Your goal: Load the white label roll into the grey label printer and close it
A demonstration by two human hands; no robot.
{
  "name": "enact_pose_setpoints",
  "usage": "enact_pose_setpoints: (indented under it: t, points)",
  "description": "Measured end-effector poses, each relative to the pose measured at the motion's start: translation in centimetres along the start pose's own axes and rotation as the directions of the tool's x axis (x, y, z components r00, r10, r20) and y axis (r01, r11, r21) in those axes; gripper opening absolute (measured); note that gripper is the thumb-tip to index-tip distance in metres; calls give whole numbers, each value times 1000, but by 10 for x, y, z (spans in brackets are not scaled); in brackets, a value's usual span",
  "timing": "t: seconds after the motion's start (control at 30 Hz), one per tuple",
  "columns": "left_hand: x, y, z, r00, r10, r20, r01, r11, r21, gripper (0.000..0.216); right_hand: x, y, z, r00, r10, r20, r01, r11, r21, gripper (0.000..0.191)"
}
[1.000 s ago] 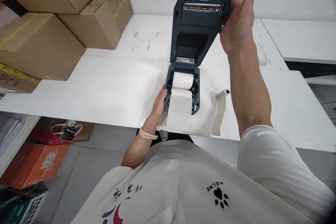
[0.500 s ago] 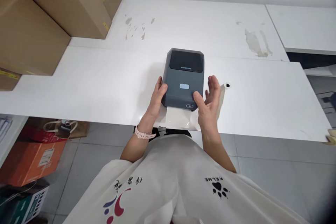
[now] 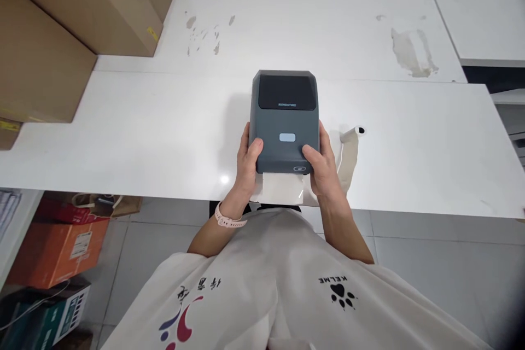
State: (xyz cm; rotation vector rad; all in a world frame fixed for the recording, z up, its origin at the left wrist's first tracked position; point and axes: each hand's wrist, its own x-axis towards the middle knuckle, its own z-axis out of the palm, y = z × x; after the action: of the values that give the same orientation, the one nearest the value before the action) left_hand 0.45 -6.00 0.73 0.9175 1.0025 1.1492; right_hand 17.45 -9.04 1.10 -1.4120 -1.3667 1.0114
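A dark grey-blue label printer with a black window and a pale blue button is gripped between both my hands, close to the table's front edge. My left hand wraps its left side, thumb on top near the front corner. On the right side, my right hand holds it the same way, fingers along the side wall. A white label strip comes out under the printer's front. Right of my right hand lies a small roll with a curling strip of backing paper. The printer's underside is hidden.
Cardboard boxes are stacked at the back left of the white table. Below on the left, an orange box and a green box stand on the floor. Peeled patches mark the tabletop.
My right hand, half a second ago spread with its fingers off the printer's side, has closed on it. The printer appears slightly raised and straightened. The view has shifted a little.
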Motion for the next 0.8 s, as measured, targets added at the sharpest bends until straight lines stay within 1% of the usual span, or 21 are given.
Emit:
enact_pose_setpoints:
  t: [0.13,0.2,0.27,0.37,0.43,0.5,0.53,0.57,0.6,0.63,0.67,0.7,0.73,0.8]
  points:
    - [-8,-2,7,998,-21,-66,19,999,-29,75,4,3,-6,999,32,11,-32,999,23,80]
    - [-9,-3,6,997,4,-83,-4,1000,2,73,3,4,-5,999,36,-8,-35,999,41,79]
    - [-7,-3,4,995,57,-81,-53,997,55,72,2,7,-3,999,25,-31,-24,998,58,79]
    - [-1,-3,0,989,132,-67,-124,986,112,74,1,12,-1,999,-3,-46,4,1000,21,82]
    - [1,-2,-3,988,146,-51,-139,982,125,74,2,14,-1,999,-2,-42,2,1000,7,87]
    - [-4,-3,-7,990,126,-61,-116,983,142,74,3,14,-1,999,21,-46,-18,998,68,94]
    - [-9,-5,-9,988,119,-99,-101,981,166,73,3,13,-1,998,39,-55,-32,992,125,97]
    - [-17,-7,-12,979,122,-163,-89,977,194,70,3,12,-1,996,61,-65,-48,981,189,99]
    - [-26,-11,-14,957,147,-251,-89,969,229,65,3,10,-1,994,85,-74,-64,966,249,101]
    - [-36,-15,-16,919,197,-341,-105,957,270,57,3,9,0,991,109,-79,-81,951,298,102]
    - [-46,-18,-17,889,237,-393,-128,950,284,49,3,7,0,988,128,-84,-93,938,335,103]
    - [-56,-21,-17,898,243,-368,-140,948,284,48,3,6,0,986,139,-88,-99,929,357,104]
    - [-65,-24,-17,927,222,-302,-136,950,283,51,4,5,1,986,142,-92,-99,924,370,105]
    - [-77,-24,-12,984,116,-133,-77,961,266,60,4,3,1,985,139,-100,-92,921,377,106]
